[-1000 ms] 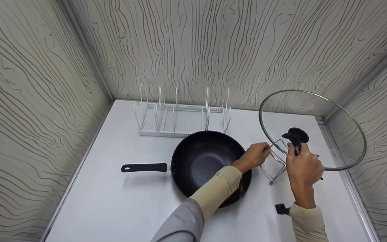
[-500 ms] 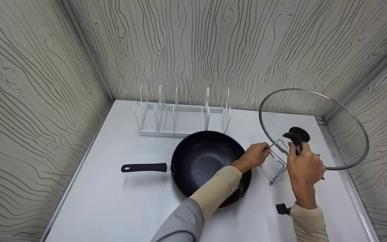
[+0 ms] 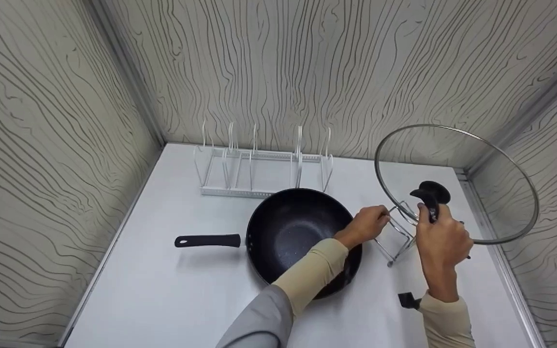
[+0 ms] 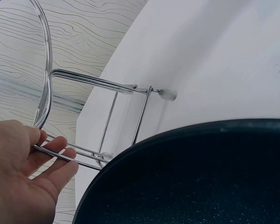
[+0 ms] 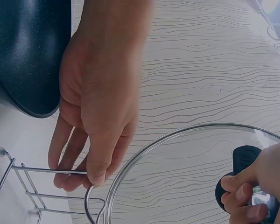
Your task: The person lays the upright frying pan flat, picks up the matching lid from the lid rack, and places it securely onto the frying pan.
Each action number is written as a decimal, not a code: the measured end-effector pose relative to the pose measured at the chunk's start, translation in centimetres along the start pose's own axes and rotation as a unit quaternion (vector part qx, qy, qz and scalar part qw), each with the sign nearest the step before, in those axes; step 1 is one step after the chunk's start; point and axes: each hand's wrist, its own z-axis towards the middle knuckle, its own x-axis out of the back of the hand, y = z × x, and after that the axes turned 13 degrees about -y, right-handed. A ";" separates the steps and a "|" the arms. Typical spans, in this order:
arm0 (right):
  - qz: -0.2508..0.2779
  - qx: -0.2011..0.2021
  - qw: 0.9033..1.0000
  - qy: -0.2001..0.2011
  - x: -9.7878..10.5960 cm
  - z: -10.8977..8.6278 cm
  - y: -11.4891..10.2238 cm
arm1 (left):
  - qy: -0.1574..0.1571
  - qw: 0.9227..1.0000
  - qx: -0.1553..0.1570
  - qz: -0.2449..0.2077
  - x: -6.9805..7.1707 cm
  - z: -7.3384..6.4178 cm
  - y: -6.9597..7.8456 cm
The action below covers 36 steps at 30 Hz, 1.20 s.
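Above a white counter, a person's right hand grips the handle of a glass lid, held tilted with its rim at a chrome wire stand, while the left hand pinches the stand near a black wok. Whether rim and wire touch is unclear; should they snag, the light-looking stand could tip or drag. A twisting one-handed hold could swing the lid, and the left forearm, crossing the wok, might nudge it.
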 end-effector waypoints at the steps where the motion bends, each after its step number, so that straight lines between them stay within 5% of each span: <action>1: 0.000 0.002 1.000 0.002 0.0 0.0 0.0 | 0.000 1.000 -0.002 0.002 0.0 0.0 0.0; 26: 0.009 0.019 1.000 0.012 0.6 -0.2 -0.2 | 0.002 1.000 -0.005 0.006 -0.2 0.2 -0.1; 36: 0.013 0.018 1.000 0.008 0.7 -0.3 -0.5 | 0.002 0.998 -0.003 -0.059 -0.3 0.0 -0.2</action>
